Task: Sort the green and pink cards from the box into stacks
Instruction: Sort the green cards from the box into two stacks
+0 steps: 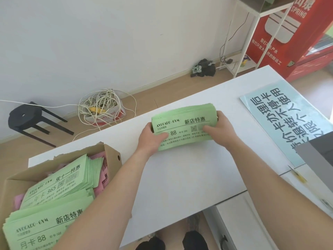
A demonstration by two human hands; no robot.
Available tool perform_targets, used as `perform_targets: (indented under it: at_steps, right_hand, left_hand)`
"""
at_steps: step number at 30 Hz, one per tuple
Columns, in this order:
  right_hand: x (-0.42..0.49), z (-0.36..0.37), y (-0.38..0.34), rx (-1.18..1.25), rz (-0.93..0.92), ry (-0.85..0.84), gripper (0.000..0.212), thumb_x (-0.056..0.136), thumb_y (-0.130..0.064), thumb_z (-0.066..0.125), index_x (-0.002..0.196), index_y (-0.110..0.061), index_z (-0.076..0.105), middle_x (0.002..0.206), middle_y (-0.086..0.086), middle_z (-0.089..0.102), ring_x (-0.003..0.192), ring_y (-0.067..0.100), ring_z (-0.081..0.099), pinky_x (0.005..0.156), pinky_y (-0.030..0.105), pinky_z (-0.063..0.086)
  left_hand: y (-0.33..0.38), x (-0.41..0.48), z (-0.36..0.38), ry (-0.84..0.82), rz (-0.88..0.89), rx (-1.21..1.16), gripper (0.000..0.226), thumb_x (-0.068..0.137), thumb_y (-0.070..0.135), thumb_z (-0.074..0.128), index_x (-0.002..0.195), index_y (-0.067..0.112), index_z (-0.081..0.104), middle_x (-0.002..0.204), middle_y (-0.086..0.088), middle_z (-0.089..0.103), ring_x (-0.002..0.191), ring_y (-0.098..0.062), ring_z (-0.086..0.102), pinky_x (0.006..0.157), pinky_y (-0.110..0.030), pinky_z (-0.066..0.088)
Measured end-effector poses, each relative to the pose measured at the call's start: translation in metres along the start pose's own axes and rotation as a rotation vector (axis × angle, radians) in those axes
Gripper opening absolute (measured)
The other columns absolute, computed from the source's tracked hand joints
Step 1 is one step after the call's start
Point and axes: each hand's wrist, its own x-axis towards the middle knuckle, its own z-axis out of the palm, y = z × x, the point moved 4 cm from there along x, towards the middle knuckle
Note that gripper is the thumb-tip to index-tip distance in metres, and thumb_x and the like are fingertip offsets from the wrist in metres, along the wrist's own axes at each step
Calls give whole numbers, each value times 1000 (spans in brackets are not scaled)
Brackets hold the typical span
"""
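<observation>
green stack (183,123) is out on the worktop (180,177), to the right of the box (111,154) and a bit beyond it, held at both ends. left grip (151,139) is curled round the end nearer the box, thumb on top. right grip (221,127) wraps the end away from the box the same way, thumb across the printed face. can't tell if the stack sits flat or is lifted a touch.

looks to me like the squaring-up step, getting the edges even before leaving the pile there. box is nowhere near done: lots of green cards (54,186) inside, fanned and loose, with pink cards (104,177) poking out at its far right side. no pink pile outside the box that i can see.

next move, i'd guess: let go once the edges line up, reach into the box for another bunch, and pull the pink ones apart so they get their own pile beside the box.
</observation>
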Motion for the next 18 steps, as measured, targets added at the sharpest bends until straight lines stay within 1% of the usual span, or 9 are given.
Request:
perform_targets:
  at_steps: [2, 5, 8, 10, 12, 13, 14, 16, 18]
  right_hand:
    - [21, 7, -15, -82, 42, -23, 40, 88, -14, 68, 124, -14, 52, 105, -3, 65, 97, 20, 63, 77, 31, 48]
    - [48, 19, -30, -221, 84, -27, 36, 85, -17, 69, 119, -10, 60, 107, 4, 67, 96, 23, 62, 76, 31, 48]
    - [63, 26, -34, -308, 119, -12, 32, 81, -18, 71, 111, -9, 66, 104, 5, 67, 91, 23, 62, 72, 30, 49]
    - [64, 29, -33, -354, 126, 22, 35, 73, -25, 72, 105, -12, 66, 108, 8, 67, 92, 25, 65, 75, 34, 55]
    - [62, 30, -30, -432, 116, 58, 45, 64, -36, 68, 104, -16, 64, 110, 9, 65, 98, 29, 64, 81, 40, 57]
    - [60, 30, -29, -475, 109, 68, 50, 64, -40, 68, 108, -16, 63, 113, 9, 64, 104, 31, 61, 85, 41, 55]
    - [56, 29, -30, -504, 105, 73, 55, 69, -41, 70, 117, -16, 60, 119, 9, 62, 113, 33, 57, 89, 42, 52]
    - [52, 27, -29, -540, 102, 92, 69, 81, -40, 72, 139, -12, 47, 134, 11, 51, 129, 34, 45, 96, 44, 44]
    - [48, 23, -27, -550, 74, 152, 72, 89, -42, 66, 149, -12, 38, 141, 12, 45, 133, 34, 39, 99, 45, 41]
  left_hand:
    - [6, 15, -3, 31, -39, 65, 37, 78, 18, 76, 112, 18, 63, 107, 4, 72, 99, -17, 68, 86, -35, 54]
    - [15, 32, -3, 78, -93, 193, 34, 77, 25, 73, 109, 17, 67, 104, 3, 73, 92, -18, 68, 73, -27, 48]
    - [23, 37, -2, 99, -132, 384, 28, 77, 33, 72, 99, 17, 67, 89, 3, 69, 82, -21, 65, 68, -26, 46]
    - [24, 37, -3, 112, -143, 484, 30, 75, 39, 74, 95, 18, 66, 84, 3, 66, 79, -22, 64, 67, -27, 47]
    - [21, 38, -5, 134, -154, 506, 45, 71, 44, 75, 102, 15, 62, 92, 2, 67, 84, -23, 65, 67, -29, 49]
    - [20, 37, -5, 148, -160, 509, 54, 70, 46, 76, 109, 13, 57, 99, 1, 66, 89, -25, 65, 69, -31, 49]
    - [20, 35, -6, 164, -162, 519, 63, 71, 47, 77, 116, 12, 51, 106, 0, 63, 96, -26, 63, 72, -34, 49]
    - [22, 33, -5, 206, -111, 594, 75, 74, 46, 77, 130, 11, 41, 122, -6, 55, 113, -30, 57, 80, -40, 49]
    - [27, 30, -5, 246, 6, 660, 77, 81, 43, 74, 142, 15, 37, 135, -7, 48, 123, -31, 49, 87, -43, 47]
